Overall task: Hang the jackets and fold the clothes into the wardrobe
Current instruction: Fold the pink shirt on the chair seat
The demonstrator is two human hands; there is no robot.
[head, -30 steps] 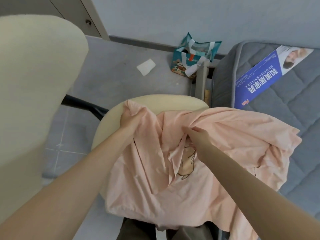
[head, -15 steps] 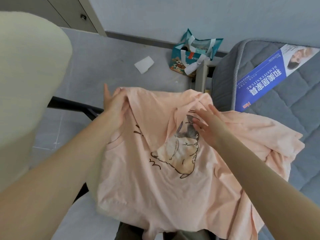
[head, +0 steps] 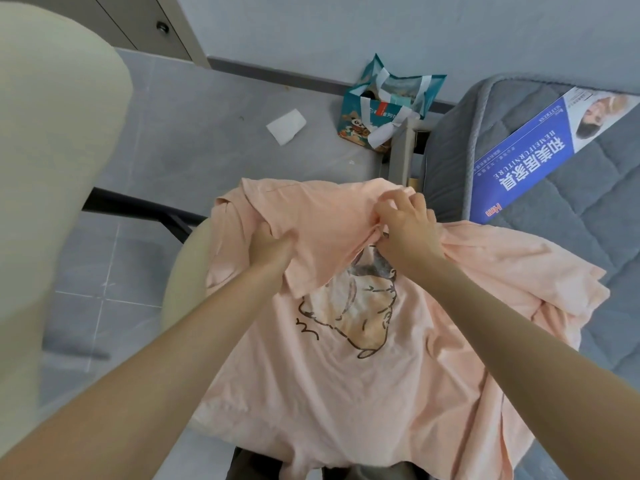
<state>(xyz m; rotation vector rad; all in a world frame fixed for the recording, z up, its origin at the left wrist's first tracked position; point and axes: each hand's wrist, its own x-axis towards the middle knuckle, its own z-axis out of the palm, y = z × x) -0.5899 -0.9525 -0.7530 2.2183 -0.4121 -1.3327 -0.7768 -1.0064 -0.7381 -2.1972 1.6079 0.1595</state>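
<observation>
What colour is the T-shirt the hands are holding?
The T-shirt is pale peach-pink, with a brown-outlined cartoon animal print on it; the head view shows it.

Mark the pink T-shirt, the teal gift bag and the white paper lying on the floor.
pink T-shirt (head: 346, 393): head view, plain front fabric below the print.
teal gift bag (head: 360, 123): head view, its printed front face.
white paper (head: 286, 127): head view, middle of the sheet.
</observation>
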